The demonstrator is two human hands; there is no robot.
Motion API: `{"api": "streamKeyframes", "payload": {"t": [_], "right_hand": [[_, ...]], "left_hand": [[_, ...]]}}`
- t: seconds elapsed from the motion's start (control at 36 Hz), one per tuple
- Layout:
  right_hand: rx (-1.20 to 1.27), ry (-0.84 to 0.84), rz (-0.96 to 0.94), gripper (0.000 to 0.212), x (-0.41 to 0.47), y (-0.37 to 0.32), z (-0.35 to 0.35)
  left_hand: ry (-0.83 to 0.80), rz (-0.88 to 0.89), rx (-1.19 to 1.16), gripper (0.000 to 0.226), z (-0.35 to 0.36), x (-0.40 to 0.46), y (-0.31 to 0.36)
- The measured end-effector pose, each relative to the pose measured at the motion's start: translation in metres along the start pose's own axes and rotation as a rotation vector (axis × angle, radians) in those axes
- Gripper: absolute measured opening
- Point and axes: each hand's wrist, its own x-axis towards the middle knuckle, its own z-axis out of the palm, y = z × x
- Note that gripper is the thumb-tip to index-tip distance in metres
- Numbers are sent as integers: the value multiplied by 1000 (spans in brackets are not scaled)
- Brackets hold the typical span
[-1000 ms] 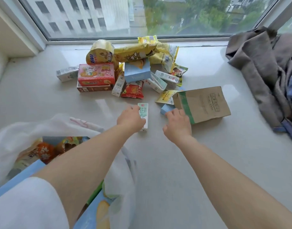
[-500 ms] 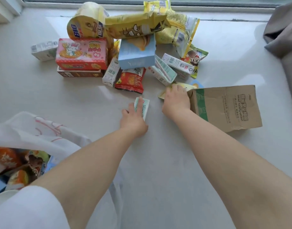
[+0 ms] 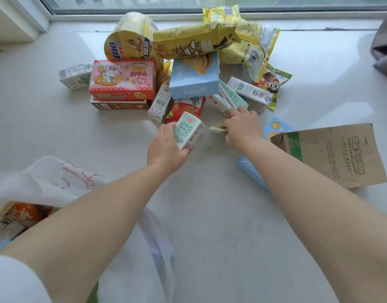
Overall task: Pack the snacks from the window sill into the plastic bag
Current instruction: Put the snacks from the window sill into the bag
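My left hand (image 3: 166,147) has its grip closed on a mint carton (image 3: 188,133), lifted off the window sill (image 3: 231,215). Right hand (image 3: 242,129) pinches a yellow packet (image 3: 217,128). Plastic bag (image 3: 46,184) sits at 8 o'clock; I'd carry both there low and drop them deep.

two hands (image 3: 166,147), one paper bag (image 3: 341,154)

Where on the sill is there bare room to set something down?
Bare sill lies between the forearms, left of the pink box toward the wall, and right of the pile above the paper bag. The snack pile is crowded around both hands.
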Motion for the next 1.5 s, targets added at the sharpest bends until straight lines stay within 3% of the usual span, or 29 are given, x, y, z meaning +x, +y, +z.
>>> {"api": "streamKeyframes", "payload": {"t": [0.14, 0.31, 0.39, 0.5, 0.61, 0.69, 0.86, 1.06, 1.22, 1.36, 1.5], "right_hand": [[210, 58, 131, 35, 14, 8, -12], [269, -122, 189, 52, 37, 14, -9], [178, -202, 162, 61, 50, 16, -10], [85, -158, 114, 66, 54, 10, -1], [157, -32, 131, 48, 47, -6, 14], [175, 25, 158, 51, 39, -16, 19], [47, -81, 132, 52, 30, -28, 19], [81, -209, 131, 69, 22, -31, 18], [279, -112, 317, 45, -29, -53, 34], [552, -92, 461, 47, -65, -65, 31], [802, 58, 532, 50, -95, -71, 0]], "left_hand": [[13, -54, 8, 62, -19, 24, -5], [-224, -112, 163, 59, -14, 26, -15], [-345, -128, 280, 66, -4, 22, -23], [-297, -116, 362, 71, 8, 18, -27], [-313, -114, 354, 73, 7, 21, -28], [-321, -111, 344, 74, 6, 21, -30], [-314, -110, 345, 72, 9, 18, -30], [-371, -147, 345, 69, 7, 5, -28], [-421, -174, 363, 60, 6, -26, -22], [-407, -226, 247, 66, -2, -45, -11], [-260, -191, 18, 63, -31, -66, 18]]}}
